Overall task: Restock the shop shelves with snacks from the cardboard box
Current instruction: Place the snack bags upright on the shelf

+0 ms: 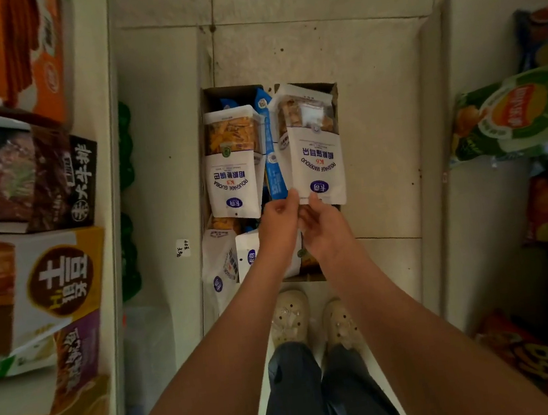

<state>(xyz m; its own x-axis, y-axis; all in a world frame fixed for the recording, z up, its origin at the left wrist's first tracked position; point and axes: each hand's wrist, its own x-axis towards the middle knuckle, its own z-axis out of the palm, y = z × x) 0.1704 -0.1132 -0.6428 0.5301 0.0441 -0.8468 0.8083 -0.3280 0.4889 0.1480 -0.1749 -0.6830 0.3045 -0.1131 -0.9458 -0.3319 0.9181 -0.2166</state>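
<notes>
An open cardboard box [332, 88] sits on the tiled floor below me, filled with white snack pouches with clear windows. Both hands pinch the near edge of one white pouch marked K6 [316, 154], lifted over the box's right side. My left hand [280, 227] grips its left corner, my right hand [321, 225] its bottom edge. A similar pouch marked K3 [232, 164] lies on the box's left side. Blue packets [271, 152] stand between the two. More white pouches [224, 265] lie at the box's near end, partly hidden by my arms.
A shelf on the left holds boxed snacks, among them a brown and white box [53, 279] and a dark box [20, 176]. On the right shelf lie crisp bags, a green one [513, 112] uppermost. My feet [314, 319] stand just behind the box in the narrow aisle.
</notes>
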